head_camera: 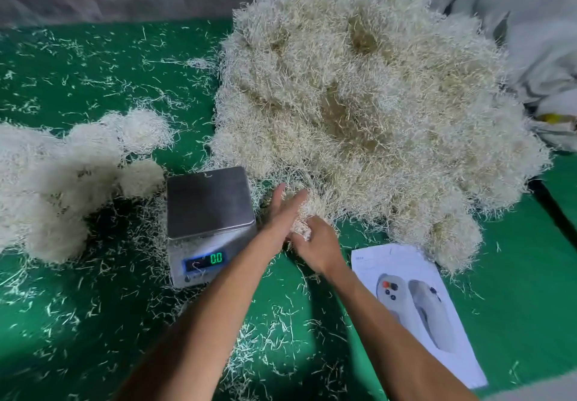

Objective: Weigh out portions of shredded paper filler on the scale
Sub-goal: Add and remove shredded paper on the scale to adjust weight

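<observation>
Item: weighed clumps (59,182), lying left of the scale (209,213); likely finished portions. Scale: platform sitting bare, display (215,258) showing 0.0. Left hand (282,211), just right of the scale: fingers stretched flat, pressing against the paper. Right hand (315,244), beside it: fingers curling into a tuft (301,230); how firmly they are closing is hard to tell. Main heap of shredded paper filler (368,113): rising right of and behind the scale. Printed sheet (415,310): lying right of the scale, nearer the person. Step in hand: gathering a fresh portion. Next: lifting it leftward onto the platform, then trimming to weight.

Cream-white filler (368,113) is lying on a green worktop (530,275); the silver scale (209,204) is showing green digits (216,258).
</observation>
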A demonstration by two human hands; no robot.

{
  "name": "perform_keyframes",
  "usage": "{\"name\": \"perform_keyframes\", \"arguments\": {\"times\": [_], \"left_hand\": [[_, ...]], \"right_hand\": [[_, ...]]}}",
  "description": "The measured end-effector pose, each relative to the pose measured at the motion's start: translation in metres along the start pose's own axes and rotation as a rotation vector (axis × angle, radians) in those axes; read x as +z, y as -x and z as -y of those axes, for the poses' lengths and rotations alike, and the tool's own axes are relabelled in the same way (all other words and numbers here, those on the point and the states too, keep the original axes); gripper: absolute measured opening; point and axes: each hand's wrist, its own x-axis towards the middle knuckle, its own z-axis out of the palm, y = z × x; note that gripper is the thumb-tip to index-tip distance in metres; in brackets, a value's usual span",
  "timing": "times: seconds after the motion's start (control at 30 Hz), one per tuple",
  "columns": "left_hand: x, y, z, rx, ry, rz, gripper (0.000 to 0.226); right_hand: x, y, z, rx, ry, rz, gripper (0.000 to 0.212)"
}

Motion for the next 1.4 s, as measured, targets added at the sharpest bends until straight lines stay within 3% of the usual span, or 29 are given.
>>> {"name": "perform_keyframes", "arguments": {"times": [0.07, 0.17, 0.2, 0.27, 0.37, 0.43, 0.5, 0.6, 0.67, 0.77, 0.83, 0.87, 0.93, 1.0, 1.1, 1.13, 1.2, 1.27, 1.33, 1.4], "left_hand": [[0.011, 0.003, 0.003, -0.036, -0.148, -0.035, 0.072], [0.006, 0.015, 0.013, -0.246, -0.064, 0.064, 0.057], [0.002, 0.025, 0.018, -0.291, 0.028, 0.078, 0.055], [-0.005, 0.048, 0.023, -0.324, 0.164, 0.008, 0.047], [-0.013, 0.082, 0.020, -0.238, 0.488, 0.030, 0.048], [-0.027, 0.106, 0.015, -0.224, 0.605, 0.014, 0.046], [-0.054, 0.121, 0.024, -0.310, 0.551, -0.095, 0.045], [-0.104, 0.136, 0.046, -0.239, 0.344, -0.440, 0.039], [-0.115, 0.141, 0.047, -0.212, 0.212, -0.411, 0.041], [-0.126, 0.165, 0.022, 0.001, 0.245, -0.130, 0.057], [-0.137, 0.173, 0.011, 0.083, 0.288, -0.044, 0.041], [-0.144, 0.178, 0.010, 0.129, 0.198, -0.052, 0.041], [-0.161, 0.183, 0.009, 0.140, 0.125, -0.029, 0.074], [-0.175, 0.178, 0.004, 0.065, 0.207, -0.051, 0.089], [-0.186, 0.171, -0.006, 0.038, 0.144, -0.162, 0.116], [-0.190, 0.170, -0.011, 0.057, 0.097, -0.206, 0.118], [-0.199, 0.165, -0.019, 0.106, 0.051, -0.298, 0.122], [-0.214, 0.156, -0.029, 0.131, 0.059, -0.370, 0.128], [-0.226, 0.145, -0.042, 0.119, 0.101, -0.403, 0.125], [-0.237, 0.134, -0.050, 0.110, 0.193, -0.430, 0.123]], "right_hand": [[-0.005, 0.024, -0.001, -0.040, -0.162, -0.027, 0.065], [-0.011, 0.043, 0.000, -0.123, -0.407, -0.231, 0.028], [-0.015, 0.046, 0.002, -0.126, -0.447, -0.321, 0.029], [-0.018, 0.050, 0.008, -0.115, -0.428, -0.404, 0.057], [-0.012, 0.061, 0.034, -0.040, -0.506, -0.176, 0.085], [-0.003, 0.073, 0.058, -0.083, -0.636, -0.110, 0.073], [0.009, 0.087, 0.087, -0.139, -0.589, -0.100, 0.063], [0.028, 0.101, 0.128, -0.181, -0.431, -0.151, 0.082], [0.035, 0.103, 0.147, -0.170, -0.468, -0.140, 0.081], [0.037, 0.100, 0.165, -0.122, -0.571, -0.162, 0.070], [0.039, 0.098, 0.171, -0.216, -0.348, -0.218, 0.064], [0.041, 0.099, 0.175, -0.282, -0.269, -0.193, 0.065], [0.044, 0.100, 0.181, -0.337, -0.342, 0.038, 0.071], [0.052, 0.100, 0.186, -0.307, -0.532, 0.240, 0.081], [0.059, 0.098, 0.195, -0.345, -0.381, 0.183, 0.093], [0.060, 0.096, 0.197, -0.370, -0.289, 0.150, 0.091], [0.062, 0.091, 0.199, -0.421, -0.100, 0.120, 0.067], [0.061, 0.086, 0.194, -0.462, 0.006, 0.115, 0.072], [0.060, 0.077, 0.186, -0.481, 0.037, 0.082, 0.079], [0.058, 0.062, 0.175, -0.410, -0.065, 0.031, 0.062]]}}
